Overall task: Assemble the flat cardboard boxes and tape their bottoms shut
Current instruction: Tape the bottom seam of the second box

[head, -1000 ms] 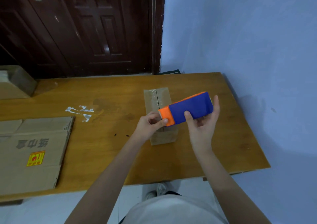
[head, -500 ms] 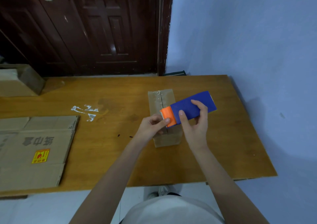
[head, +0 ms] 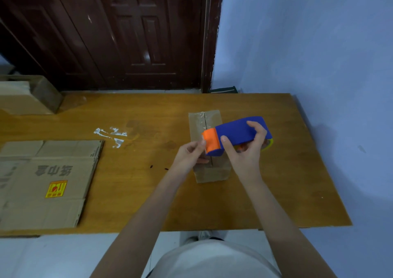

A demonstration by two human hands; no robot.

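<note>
Two hands over box (head: 209, 171) | right hand (head: 244, 152) fingers grip dispenser (head: 236, 135) | left hand (head: 189, 156) fingers pinch tape

1 assembled box (head: 209, 148), 1 tape dispenser (head: 238, 135), 1 flat cardboard sheet (head: 42, 184), 2 hands.

Matt cardboard box (head: 209, 171), glossy wooden table (head: 276, 192)

The small box (head: 209, 148) stood near the middle-right of the tabletop (head: 265, 192), w/ both hands and the tape dispenser (head: 236, 136) above it, so the way from above was blocked. Right of the box, bare wood ran to the wall (head: 319, 54). On the left, tape scraps (head: 112, 136) and flat cardboard (head: 46, 182) lay low; an open box (head: 27, 95) filled the far-left corner.
</note>
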